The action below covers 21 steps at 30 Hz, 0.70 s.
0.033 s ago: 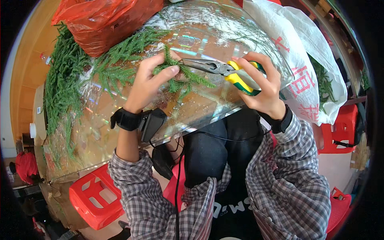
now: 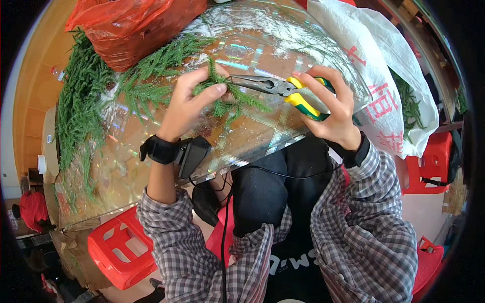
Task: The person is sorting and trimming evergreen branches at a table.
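Over the table, my left hand pinches a small bunch of green artificial pine sprigs between thumb and fingers. My right hand is wrapped round the yellow-and-green handles of long-nose pliers. The jaws point left and their tips meet the sprigs just beside my left fingers. Whether the tips are clamped on a stem is too small to tell. Part of the bunch is hidden behind my left hand.
A covered table spreads beneath, dusted with white powder. Long green branches lie at its left, by a red plastic bag. On the right stands a white woven sack. Red stools flank me, and a black cable hangs near my lap.
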{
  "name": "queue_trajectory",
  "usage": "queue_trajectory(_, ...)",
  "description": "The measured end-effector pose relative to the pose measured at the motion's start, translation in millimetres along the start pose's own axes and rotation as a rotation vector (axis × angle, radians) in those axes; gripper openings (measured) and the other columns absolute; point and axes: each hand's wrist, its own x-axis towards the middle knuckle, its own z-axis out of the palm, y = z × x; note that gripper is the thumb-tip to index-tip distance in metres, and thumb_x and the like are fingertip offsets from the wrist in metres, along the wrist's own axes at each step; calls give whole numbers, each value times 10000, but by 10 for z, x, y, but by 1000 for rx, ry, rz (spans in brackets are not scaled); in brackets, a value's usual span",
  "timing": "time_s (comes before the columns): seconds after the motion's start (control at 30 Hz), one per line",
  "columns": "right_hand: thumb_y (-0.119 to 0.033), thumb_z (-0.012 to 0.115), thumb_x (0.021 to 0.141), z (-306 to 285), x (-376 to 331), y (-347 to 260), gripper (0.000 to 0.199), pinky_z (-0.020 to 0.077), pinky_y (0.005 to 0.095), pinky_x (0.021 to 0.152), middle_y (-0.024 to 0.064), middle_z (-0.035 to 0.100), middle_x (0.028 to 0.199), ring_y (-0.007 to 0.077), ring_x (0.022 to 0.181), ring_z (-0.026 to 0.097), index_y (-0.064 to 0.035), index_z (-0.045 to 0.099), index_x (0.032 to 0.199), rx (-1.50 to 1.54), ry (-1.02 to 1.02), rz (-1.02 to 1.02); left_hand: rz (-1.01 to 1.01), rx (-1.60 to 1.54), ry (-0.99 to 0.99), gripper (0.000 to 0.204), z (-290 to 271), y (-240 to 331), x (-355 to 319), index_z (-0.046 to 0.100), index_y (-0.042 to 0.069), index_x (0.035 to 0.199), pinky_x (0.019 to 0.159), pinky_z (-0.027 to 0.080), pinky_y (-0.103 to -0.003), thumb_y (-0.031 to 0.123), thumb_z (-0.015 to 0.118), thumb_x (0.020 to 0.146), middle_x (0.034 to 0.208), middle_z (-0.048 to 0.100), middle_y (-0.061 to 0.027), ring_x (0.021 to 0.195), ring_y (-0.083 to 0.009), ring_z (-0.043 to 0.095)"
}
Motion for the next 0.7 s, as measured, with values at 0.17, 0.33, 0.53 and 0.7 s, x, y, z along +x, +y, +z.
queue_trajectory(0.17,-35,689,491,-14,-10,28,554,452,341,702,146,523,962,275,819,560,-21,589,1035,127,-92,42,148,177,1,182,-22,-18,-1,541,-14,888,699,423,-259,147,541,803,779,570,-32,744,-115,537)
queue_trajectory(0.33,-5,685,490,-16,-28,46,544,457,325,669,141,531,928,264,788,561,-20,596,1026,14,-38,-18,124,145,-31,181,-7,-24,33,533,-21,888,701,417,-250,141,532,809,771,565,-36,735,-110,532)
queue_trajectory(0.53,-53,681,513,42,-95,98,512,411,287,529,65,556,859,194,643,531,-90,623,1020,-192,116,-113,-25,-106,-28,169,56,-30,35,522,-20,895,682,408,-250,130,518,816,742,551,-49,704,-109,515)
queue_trajectory(0.7,-72,688,516,27,-88,84,480,405,274,514,56,556,835,183,626,527,-86,638,993,-260,133,-156,-116,-279,2,157,112,-32,9,518,-21,883,655,402,-259,122,505,819,726,543,-56,677,-118,505)
